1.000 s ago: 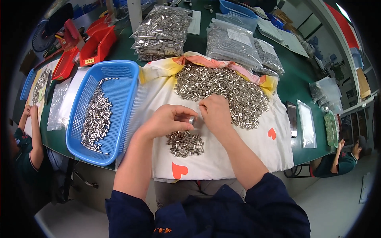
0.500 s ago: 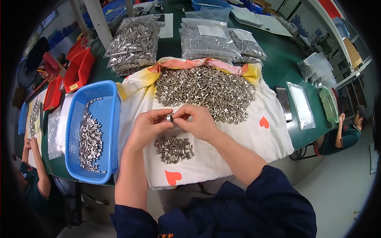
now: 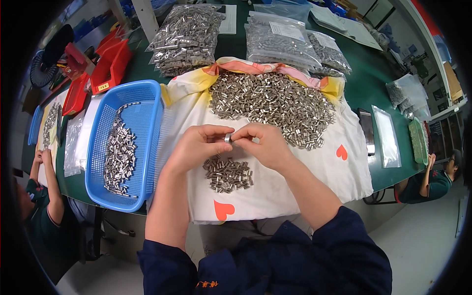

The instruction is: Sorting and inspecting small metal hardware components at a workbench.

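Observation:
Over a white cloth point(image 3: 295, 196), my left hand point(image 3: 198, 145) pinches a small silvery metal sleeve point(image 3: 228, 138) between thumb and fingertips. My right hand point(image 3: 264, 145) meets it from the other side, its thumb and fingers closed at the sleeve's edge; what lies inside that pinch is partly hidden. Just below the hands rests a small heap of short metal tubes point(image 3: 228, 176). Beyond them spreads a much larger pile of the same tubes point(image 3: 275, 105), bounded at the back by the rolled, coloured cloth edge.
A blue plastic basket point(image 3: 153, 132) with more tubes stands at left, near red bins point(image 3: 110, 66). Filled plastic bags point(image 3: 184, 42) line the back. A dark phone-like device point(image 3: 366, 130) and a flat clear bag point(image 3: 386, 135) lie at right. Co-workers sit on both sides.
The whole view has shifted, so the table things appear farther right and slightly higher. Both hands stay together at the sleeve, and my right fingers have changed their pose slightly.

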A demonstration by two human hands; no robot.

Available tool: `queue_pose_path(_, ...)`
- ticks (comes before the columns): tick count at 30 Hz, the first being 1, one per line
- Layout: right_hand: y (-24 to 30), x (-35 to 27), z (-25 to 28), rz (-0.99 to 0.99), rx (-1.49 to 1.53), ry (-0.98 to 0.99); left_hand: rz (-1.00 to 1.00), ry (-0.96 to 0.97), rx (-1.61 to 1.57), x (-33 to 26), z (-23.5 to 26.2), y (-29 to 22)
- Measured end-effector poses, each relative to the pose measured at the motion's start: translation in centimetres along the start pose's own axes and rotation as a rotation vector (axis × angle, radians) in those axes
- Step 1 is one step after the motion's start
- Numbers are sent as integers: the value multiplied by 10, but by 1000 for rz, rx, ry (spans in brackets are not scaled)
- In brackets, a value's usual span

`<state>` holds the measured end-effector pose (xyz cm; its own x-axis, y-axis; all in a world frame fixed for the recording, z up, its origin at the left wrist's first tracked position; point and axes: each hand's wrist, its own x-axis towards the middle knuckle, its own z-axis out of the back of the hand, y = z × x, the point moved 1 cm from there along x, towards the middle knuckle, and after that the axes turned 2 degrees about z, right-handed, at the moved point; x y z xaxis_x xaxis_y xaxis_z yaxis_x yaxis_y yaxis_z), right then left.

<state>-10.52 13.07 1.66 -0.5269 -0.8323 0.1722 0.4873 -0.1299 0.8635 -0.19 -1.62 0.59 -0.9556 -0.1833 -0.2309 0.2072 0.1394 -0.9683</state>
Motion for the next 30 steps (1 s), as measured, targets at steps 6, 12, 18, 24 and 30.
queue_pose_path(6, -9, 8, 24, -64, -13, -42, 39, 119, 75, -5, -1, -5)
queue_pose_path(12, -27, 12, 22, 110, -615, -185, 6, 173, 185, -4, -5, -1)
queue_pose_path(18, -31, 13, 13, 74, -783, -128, -35, 149, 237, -2, -5, -1)
queue_pose_path(24, -28, 10, 10, 62, -764, -90, -10, 117, 185, 1, -1, 1)
queue_pose_path(30, -2, 4, 8, -20, -151, -117, -14, 13, -79, 2, 1, 1)
